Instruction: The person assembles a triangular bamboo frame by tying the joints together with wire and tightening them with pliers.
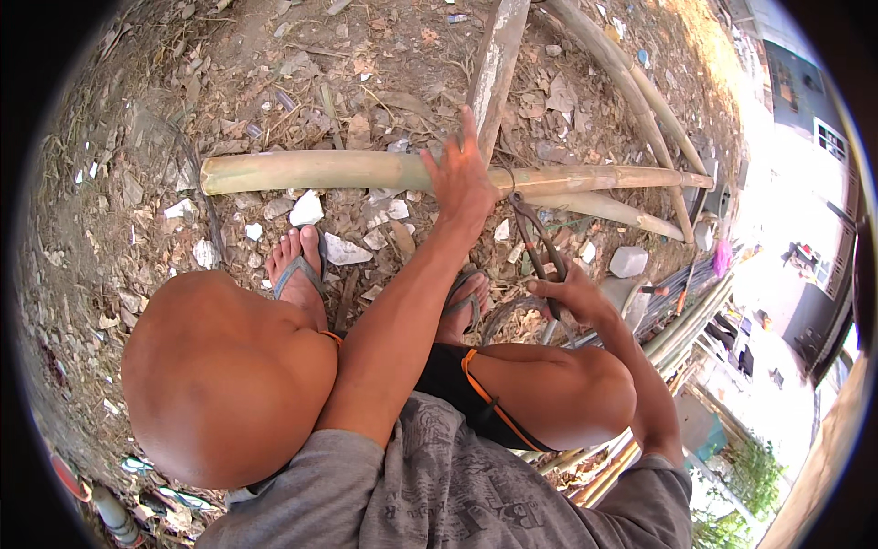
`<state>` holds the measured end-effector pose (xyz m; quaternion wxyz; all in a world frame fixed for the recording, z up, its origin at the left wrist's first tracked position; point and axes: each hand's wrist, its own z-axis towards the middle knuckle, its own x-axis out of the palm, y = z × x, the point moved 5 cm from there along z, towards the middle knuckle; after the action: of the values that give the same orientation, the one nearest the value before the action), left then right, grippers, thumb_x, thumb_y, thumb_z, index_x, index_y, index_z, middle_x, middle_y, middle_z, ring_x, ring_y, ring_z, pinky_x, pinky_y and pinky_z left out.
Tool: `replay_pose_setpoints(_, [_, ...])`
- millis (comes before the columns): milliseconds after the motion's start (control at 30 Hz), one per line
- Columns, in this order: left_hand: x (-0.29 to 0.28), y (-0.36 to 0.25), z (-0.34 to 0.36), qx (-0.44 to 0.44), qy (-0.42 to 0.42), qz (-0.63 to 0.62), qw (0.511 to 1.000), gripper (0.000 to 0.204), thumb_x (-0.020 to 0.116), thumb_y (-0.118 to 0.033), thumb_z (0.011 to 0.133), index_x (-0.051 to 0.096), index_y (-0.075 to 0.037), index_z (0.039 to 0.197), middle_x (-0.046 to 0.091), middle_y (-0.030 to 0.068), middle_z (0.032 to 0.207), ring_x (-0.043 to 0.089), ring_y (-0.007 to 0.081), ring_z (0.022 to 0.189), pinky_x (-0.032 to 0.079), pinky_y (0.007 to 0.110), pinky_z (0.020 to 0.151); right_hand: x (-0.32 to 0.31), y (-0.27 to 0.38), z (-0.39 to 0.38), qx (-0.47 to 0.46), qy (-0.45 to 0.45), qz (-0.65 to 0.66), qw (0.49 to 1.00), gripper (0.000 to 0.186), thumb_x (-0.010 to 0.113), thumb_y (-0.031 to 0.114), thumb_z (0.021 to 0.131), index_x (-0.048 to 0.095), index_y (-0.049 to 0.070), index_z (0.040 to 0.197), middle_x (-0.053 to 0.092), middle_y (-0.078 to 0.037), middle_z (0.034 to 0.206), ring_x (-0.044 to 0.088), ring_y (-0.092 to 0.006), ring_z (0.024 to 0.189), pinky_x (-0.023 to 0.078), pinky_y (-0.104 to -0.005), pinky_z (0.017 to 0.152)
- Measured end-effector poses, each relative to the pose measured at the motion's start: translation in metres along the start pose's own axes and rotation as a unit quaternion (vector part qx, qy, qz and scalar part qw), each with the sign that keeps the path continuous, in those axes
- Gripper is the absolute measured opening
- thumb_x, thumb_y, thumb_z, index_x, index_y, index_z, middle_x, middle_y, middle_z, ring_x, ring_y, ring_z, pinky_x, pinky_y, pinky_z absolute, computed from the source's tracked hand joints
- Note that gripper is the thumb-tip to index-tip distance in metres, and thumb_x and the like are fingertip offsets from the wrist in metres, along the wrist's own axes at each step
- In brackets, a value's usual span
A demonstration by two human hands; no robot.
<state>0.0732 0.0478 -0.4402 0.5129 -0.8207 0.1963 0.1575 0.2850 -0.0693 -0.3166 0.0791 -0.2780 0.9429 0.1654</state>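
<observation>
Knees: bent, squatting close under the camera
Left hand (462,178): open, pressed flat on bamboo pole (366,171)
Right hand (572,293): clenched on pincers (535,240)
Ground (274,82): dirt, rubble, dry leaves

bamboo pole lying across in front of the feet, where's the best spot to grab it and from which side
Grip the bamboo pole on its bare thick stretch left of the left hand, coming from above. It lies flat on the rubble-strewn ground, so fingers must wrap over the round top. Further right, a plank and crossing poles crowd it.

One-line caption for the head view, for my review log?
Squatting person's left hand presses a bamboo pole lying on littered ground while the right hand grips pincers beside it.
</observation>
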Motion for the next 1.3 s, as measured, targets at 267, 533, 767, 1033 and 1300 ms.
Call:
replay_pose_setpoints(267, [0.001,0.001,0.000,0.000,0.002,-0.005,1.000,0.147,0.100,-0.017,0.064,0.002,-0.013,0.173,0.050,0.0200,0.154,0.047,0.0386,0.147,0.015,0.070,0.127,-0.013,0.051,-0.029,-0.215,-0.346,-0.613,0.677,0.053,0.077,0.036,0.093,0.058,0.001,0.128,0.067,-0.017,0.097,0.072,-0.0420,0.083,0.057,-0.0554,0.072])
replay_pose_setpoints(533, [0.003,0.002,-0.002,0.015,-0.012,-0.018,1.000,0.147,0.100,-0.017,0.064,0.001,-0.013,0.173,0.051,0.0206,0.153,0.047,0.0389,0.147,0.015,0.070,0.128,-0.010,-0.025,0.002,0.043,-0.059,-0.065,0.995,0.041,0.061,0.046,0.108,0.060,0.006,0.117,0.070,-0.012,0.084,0.068,-0.0266,0.065,0.056,-0.0400,0.059])
replay_pose_setpoints(767, [0.004,0.001,-0.003,0.010,-0.009,0.011,1.000,0.147,0.101,-0.021,0.064,0.003,-0.011,0.172,0.051,0.0211,0.153,0.049,0.0385,0.145,0.017,0.070,0.127,-0.012,0.002,-0.002,-0.004,-0.090,-0.043,0.995,0.046,0.066,0.040,0.107,0.061,0.000,0.129,0.072,-0.010,0.086,0.068,-0.0165,0.063,0.053,-0.0287,0.054])
replay_pose_setpoints(1033, [-0.007,-0.006,-0.003,-0.002,0.017,0.005,1.000,0.149,0.103,-0.023,0.064,0.001,-0.010,0.172,0.050,0.0217,0.155,0.049,0.0378,0.147,0.019,0.068,0.127,0.006,-0.022,0.011,0.033,0.070,0.178,0.981,0.056,0.080,0.025,0.096,0.054,0.003,0.141,0.063,-0.004,0.077,0.060,-0.0130,0.052,0.048,-0.0265,0.046])
replay_pose_setpoints(1300, [-0.014,-0.011,-0.003,-0.004,0.029,0.013,0.999,0.152,0.103,-0.022,0.063,-0.003,-0.011,0.172,0.048,0.0236,0.160,0.047,0.0376,0.149,0.016,0.065,0.129,-0.010,0.019,-0.023,-0.219,-0.349,-0.450,0.792,0.059,0.075,0.030,0.091,0.053,0.000,0.137,0.071,-0.024,0.108,0.072,-0.0412,0.093,0.054,-0.0561,0.080])
